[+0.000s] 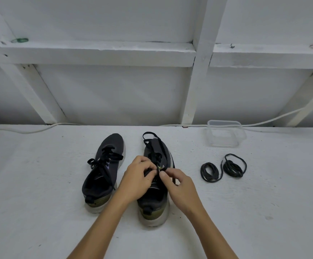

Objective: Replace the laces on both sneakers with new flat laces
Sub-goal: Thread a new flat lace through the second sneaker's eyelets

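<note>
Tabletop [39,184]: rough white painted surface, grippy, so I expect sneakers stay put.

Right sneaker [154,199]: dark knit upper, pale chunky sole, centre of tabletop. Both my hands work at its eyelets.

Left sneaker [103,174]: same build, just beside it, laced with flat lace.

Left hand [139,176], right hand [178,186]: both pinching flat lace [152,144], limp black ribbon looped over toe.

Risks, my judgement: lace twists in eyelet, ends come uneven, skipped hole.

Two coiled round laces [223,168] well right.
</note>
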{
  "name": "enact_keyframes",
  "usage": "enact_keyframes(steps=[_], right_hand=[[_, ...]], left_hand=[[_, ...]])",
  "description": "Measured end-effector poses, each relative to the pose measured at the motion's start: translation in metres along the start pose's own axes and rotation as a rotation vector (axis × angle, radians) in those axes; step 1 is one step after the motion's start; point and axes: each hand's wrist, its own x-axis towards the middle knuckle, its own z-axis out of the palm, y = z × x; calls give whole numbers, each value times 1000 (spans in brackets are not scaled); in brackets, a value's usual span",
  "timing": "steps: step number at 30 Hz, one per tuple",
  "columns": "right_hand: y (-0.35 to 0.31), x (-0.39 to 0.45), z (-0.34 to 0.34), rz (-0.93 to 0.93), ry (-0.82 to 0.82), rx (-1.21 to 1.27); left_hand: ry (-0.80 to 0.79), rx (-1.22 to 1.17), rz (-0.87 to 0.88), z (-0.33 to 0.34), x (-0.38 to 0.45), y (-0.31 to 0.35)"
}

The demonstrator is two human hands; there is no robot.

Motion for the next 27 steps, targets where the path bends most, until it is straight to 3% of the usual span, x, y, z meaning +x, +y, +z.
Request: enact_keyframes(steps=[5,9,13,16,19,23,25,27], right_hand=[[4,-8,6,2,20,-49],[1,-7,6,47,53,-46],[-13,5,-1,288,-69,258],[-26,21,-12,386,-149,353],[-28,33,-26,424,-39,614],[-13,37,-43,324,331,1055],[-1,35,-48,357,420,1037],[6,30,-47,501,403,829]], left_hand=[[-4,-51,-44,-5,-1,8],[-51,-235,-73,-21,-5,6],[-98,-273,-68,-28,-13,3],[-97,-246,-68,-26,-14,4],[-85,-233,-104,-26,-16,4],[-75,-254,-177,-27,-18,3],[-71,-265,-185,-27,-18,4],[-64,-260,-185,-27,-17,5]])
